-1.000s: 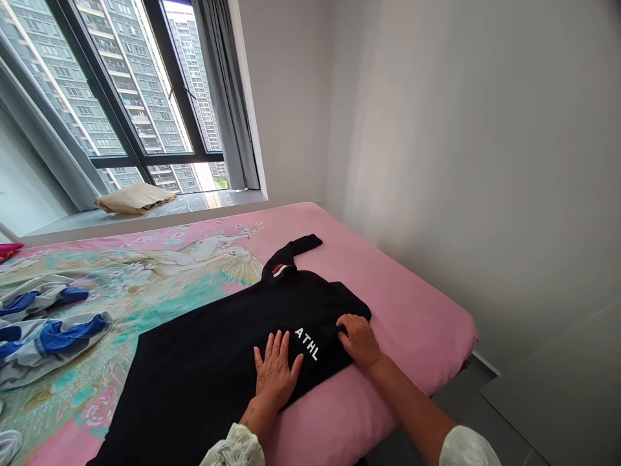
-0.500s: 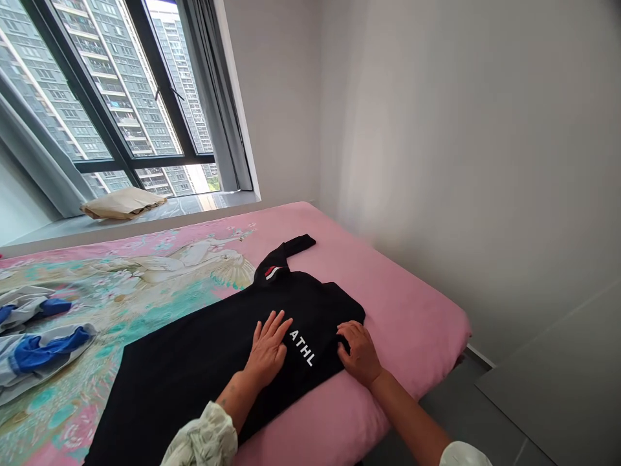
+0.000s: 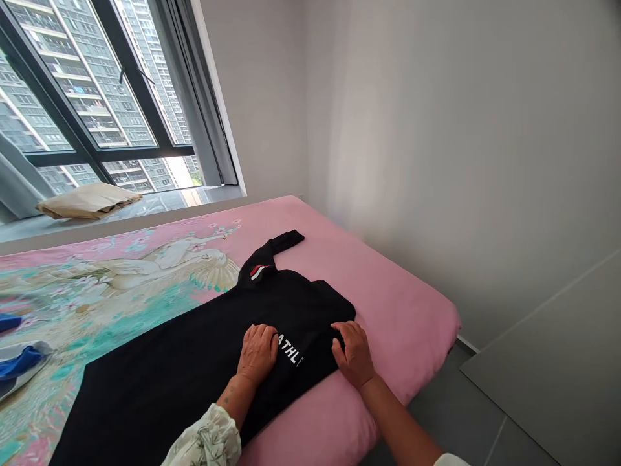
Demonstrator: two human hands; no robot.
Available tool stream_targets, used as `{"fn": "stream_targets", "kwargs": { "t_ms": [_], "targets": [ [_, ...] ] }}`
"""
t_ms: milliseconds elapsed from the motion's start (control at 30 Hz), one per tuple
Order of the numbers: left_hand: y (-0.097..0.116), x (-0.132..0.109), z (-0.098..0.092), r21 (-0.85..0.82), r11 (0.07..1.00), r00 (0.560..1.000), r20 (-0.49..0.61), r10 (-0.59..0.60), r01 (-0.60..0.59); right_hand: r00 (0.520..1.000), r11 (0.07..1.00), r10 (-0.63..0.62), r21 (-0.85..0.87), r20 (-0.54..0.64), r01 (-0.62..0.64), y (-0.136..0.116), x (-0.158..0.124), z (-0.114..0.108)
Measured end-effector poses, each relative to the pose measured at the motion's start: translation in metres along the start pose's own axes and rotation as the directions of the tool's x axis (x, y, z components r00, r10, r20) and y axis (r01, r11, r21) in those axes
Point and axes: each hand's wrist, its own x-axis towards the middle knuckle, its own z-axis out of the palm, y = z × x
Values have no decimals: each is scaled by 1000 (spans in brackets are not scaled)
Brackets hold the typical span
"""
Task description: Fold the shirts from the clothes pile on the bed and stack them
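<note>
A black shirt (image 3: 174, 349) with white letters starting "ATHL" lies spread on the bed, one side folded over near the lettering. A narrow black part with a red and white stripe reaches toward the far side. My left hand (image 3: 257, 353) rests on the shirt just left of the letters, its fingers curled down and closed on the cloth. At the shirt's right edge is my right hand (image 3: 356, 355), thumb and fingers apart and the fingertips touching the fabric. What lies under the fingertips is hidden.
The bed (image 3: 402, 291) has a pink patterned sheet, and its edge drops to a grey floor (image 3: 451, 414) at right. Blue and white clothing (image 3: 22, 366) lies at the left. A beige folded item (image 3: 90, 200) sits on the window sill.
My left hand's fingers, flat and spread before, have curled in against the cloth. Part of another letter shows after the L. The right hand stays at the shirt's edge. The view has turned right.
</note>
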Motion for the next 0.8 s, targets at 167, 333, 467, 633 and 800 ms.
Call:
{"fn": "stream_targets", "kwargs": {
  "t_ms": [167, 333, 467, 633, 800],
  "targets": [
    [17, -4, -13, -25, 1000, 996, -85, 14, -16, 998, 999, 51, 16, -45, -50, 3, -1, 3],
    [40, -28, -12, -83, 982, 984, 41, 171, -168, 993, 996, 87, -8, -75, -88, 6, 0, 5],
    [46, -41, -2, -36, 990, 983, 122, 141, -137, 985, 999, 50, 10, -163, -49, 2, -2, -3],
    [44, -42, 2, -22, 995, 983, 155, 97, -94, 945, 945, -326, 25, 32, 325, -13, -8, -14],
    [42, -43, 5, -33, 996, 986, 144, 89, -86, 978, 971, -161, -155, 134, 181, -19, -9, -8]
  ]
}}
